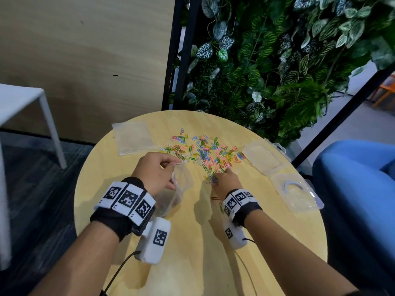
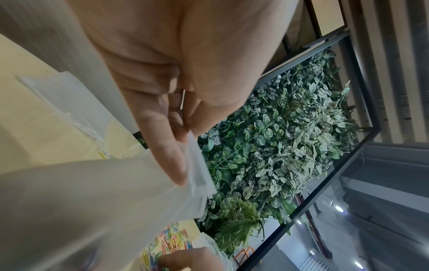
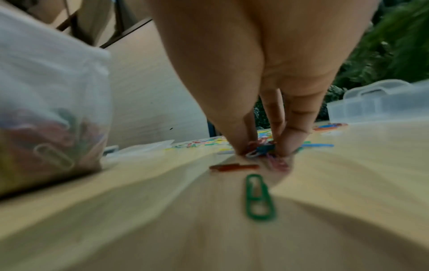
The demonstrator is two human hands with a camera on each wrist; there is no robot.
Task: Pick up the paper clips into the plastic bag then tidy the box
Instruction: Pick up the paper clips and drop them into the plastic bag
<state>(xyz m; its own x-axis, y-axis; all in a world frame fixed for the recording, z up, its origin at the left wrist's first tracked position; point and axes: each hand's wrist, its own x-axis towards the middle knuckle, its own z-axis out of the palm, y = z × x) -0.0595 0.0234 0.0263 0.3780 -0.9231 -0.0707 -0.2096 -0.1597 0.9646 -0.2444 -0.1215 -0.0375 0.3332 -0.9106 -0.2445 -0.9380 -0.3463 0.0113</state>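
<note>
Coloured paper clips (image 1: pixel 205 150) lie scattered across the far half of the round wooden table (image 1: pixel 192 263). My left hand (image 1: pixel 159 169) pinches the rim of a clear plastic bag (image 1: pixel 171 195) and holds it upright, mouth open; the left wrist view shows thumb and finger on the bag's zip strip (image 2: pixel 197 170). Several clips sit inside the bag (image 3: pixel 53 139). My right hand (image 1: pixel 222 178) reaches down at the near edge of the heap, its fingertips (image 3: pixel 241 148) pinching a small bunch of clips (image 3: pixel 262 148) on the tabletop. The clear plastic box (image 1: pixel 297 191) lies open at the right.
A second flat plastic bag (image 1: pixel 133 137) lies at the table's far left. A green clip (image 3: pixel 257 198) and a red clip (image 3: pixel 234 167) lie loose near my right wrist. A plant wall (image 1: pixel 277 60) stands behind, a blue seat (image 1: pixel 359 178) to the right, a white table (image 1: pixel 21 99) at left.
</note>
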